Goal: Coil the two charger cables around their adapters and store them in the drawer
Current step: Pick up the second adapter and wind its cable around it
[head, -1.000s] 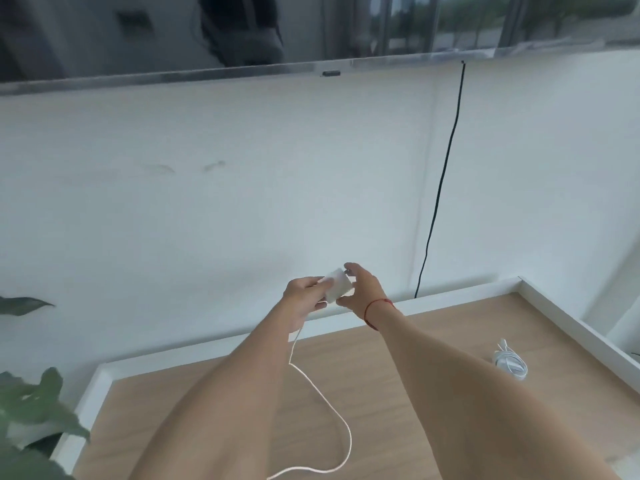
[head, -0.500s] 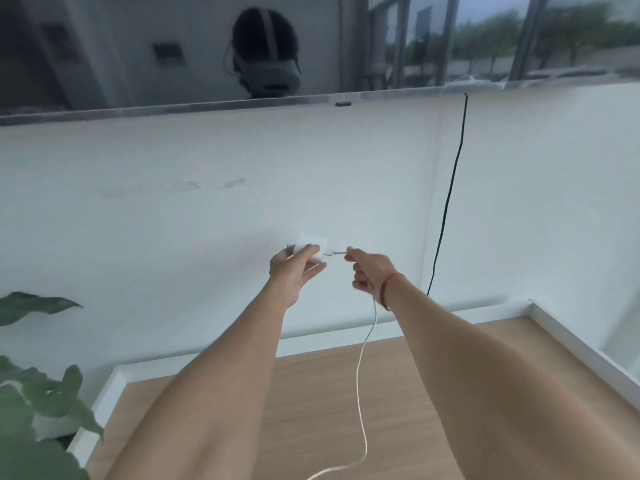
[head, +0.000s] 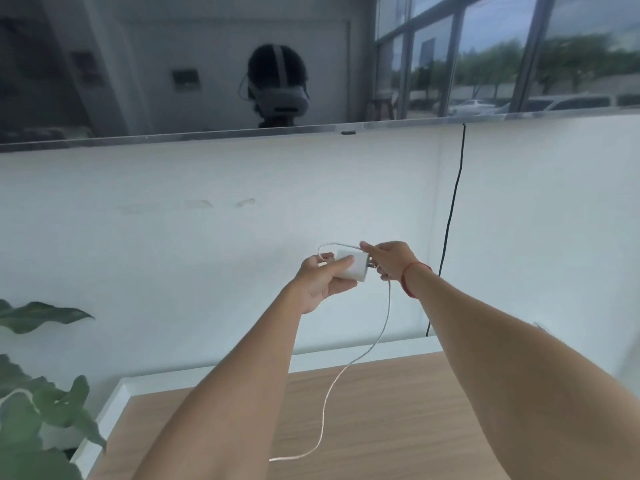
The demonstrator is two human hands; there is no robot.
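White wall behind, pale wooden table (head: 398, 427) across the lower frame. At mid-frame, raised well clear of the table: small white squarish adapter (head: 350, 269), held in the left grip (head: 320, 284), fingers curled round it. Just right of it, the right grip (head: 391, 261), pinching the thin white cable (head: 382, 327) beside a small loop arching over the adapter's top. Below the pinch, slack hanging down, then trailing lower left onto the table. Likely next: winding that slack round the adapter, right grip nearer the free run.
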